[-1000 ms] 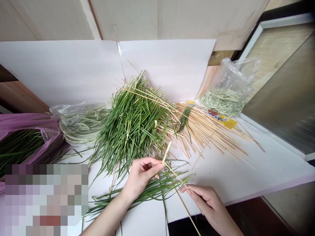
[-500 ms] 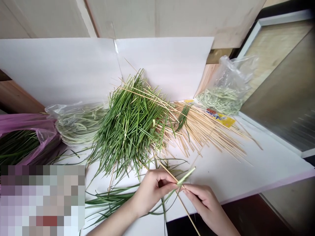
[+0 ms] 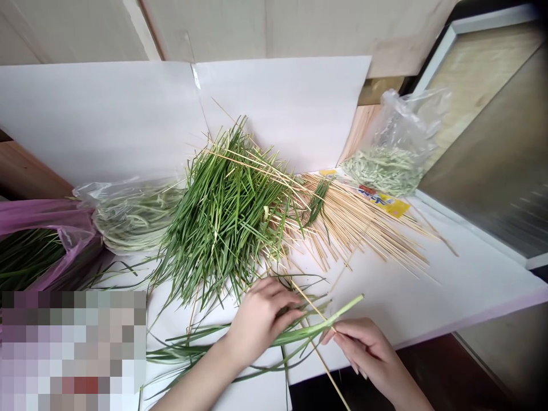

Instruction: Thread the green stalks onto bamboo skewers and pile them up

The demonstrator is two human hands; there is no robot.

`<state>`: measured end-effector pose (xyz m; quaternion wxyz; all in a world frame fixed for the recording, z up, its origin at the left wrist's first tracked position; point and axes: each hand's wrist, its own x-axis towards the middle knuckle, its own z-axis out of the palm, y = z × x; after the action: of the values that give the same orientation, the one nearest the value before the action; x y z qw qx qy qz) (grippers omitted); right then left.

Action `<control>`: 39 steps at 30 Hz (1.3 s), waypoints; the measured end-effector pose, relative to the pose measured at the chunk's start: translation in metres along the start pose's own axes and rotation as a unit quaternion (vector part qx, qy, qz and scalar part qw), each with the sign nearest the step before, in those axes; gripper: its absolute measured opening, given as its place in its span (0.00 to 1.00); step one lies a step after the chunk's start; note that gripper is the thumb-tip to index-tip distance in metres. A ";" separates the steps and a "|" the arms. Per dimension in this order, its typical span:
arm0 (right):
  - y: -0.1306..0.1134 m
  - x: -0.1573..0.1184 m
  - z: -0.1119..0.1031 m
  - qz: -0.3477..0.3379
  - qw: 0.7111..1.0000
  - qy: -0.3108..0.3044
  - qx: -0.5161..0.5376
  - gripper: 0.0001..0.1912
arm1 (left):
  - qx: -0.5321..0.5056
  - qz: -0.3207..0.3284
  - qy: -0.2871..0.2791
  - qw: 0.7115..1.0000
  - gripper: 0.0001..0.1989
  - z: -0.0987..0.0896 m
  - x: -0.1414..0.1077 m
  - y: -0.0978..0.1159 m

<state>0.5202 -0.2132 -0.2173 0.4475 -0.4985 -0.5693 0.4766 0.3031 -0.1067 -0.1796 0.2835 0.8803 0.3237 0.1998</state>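
Note:
My right hand (image 3: 363, 341) pinches a bamboo skewer (image 3: 329, 374) where long garlic chives (image 3: 338, 314) cross it. The chives' pale stem ends stick out past my fingertips, up and to the right. Their green leaves trail left over the table, beneath my left hand (image 3: 268, 311). That hand is half curled over the leaves, with thumb and fingers apart and nothing clearly gripped. Just beyond it lies a big heap of chives threaded on skewers (image 3: 218, 222). Loose bamboo skewers (image 3: 363, 228) fan out to its right.
A clear bag of pale green strips (image 3: 385, 168) stands at the back right, by a yellow wrapper (image 3: 391, 205). Another clear bag (image 3: 132, 217) and a purple bag (image 3: 81, 228) with greens lie left. White board (image 3: 278, 114) backs the white table (image 3: 462, 274). The lower left is pixelated.
My left hand has let go of the crossing point, opened and moved slightly left. My right hand has shifted right, and more of the chives' length now shows between the hands.

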 end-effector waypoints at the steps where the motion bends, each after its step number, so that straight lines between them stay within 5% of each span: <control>1: -0.001 0.001 0.000 -0.003 1.000 0.001 -0.008 0.27 | 0.020 0.006 -0.012 1.000 0.12 0.003 0.000 0.001; 6: -0.004 0.004 0.001 -0.012 0.999 -0.022 -0.031 0.30 | 0.039 -0.017 -0.010 0.999 0.05 0.009 0.000 0.002; 11: -0.004 0.004 0.000 -0.007 1.000 -0.024 0.002 0.26 | -0.109 -0.056 0.019 0.992 0.05 -0.001 0.001 -0.001; 15: -0.002 0.003 0.001 0.005 1.000 -0.027 0.014 0.25 | -0.348 -0.136 0.079 0.924 0.09 -0.013 0.000 -0.005; 18: -0.001 0.002 0.002 0.004 1.000 -0.023 0.002 0.24 | -0.434 -0.153 0.110 0.881 0.13 -0.018 0.000 -0.005; 28: -0.004 0.004 0.005 -0.004 0.999 -0.030 -0.028 0.20 | -0.421 -0.170 0.163 0.876 0.12 -0.019 -0.001 -0.005; 39: -0.007 0.005 0.005 -0.001 0.999 -0.027 -0.041 0.19 | -0.488 -0.192 0.189 0.830 0.09 -0.019 0.001 -0.007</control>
<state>0.5142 -0.2086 -0.2114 0.4115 -0.5027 -0.6006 0.4661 0.2903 -0.0951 -0.1699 0.6417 0.4930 0.3938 0.4359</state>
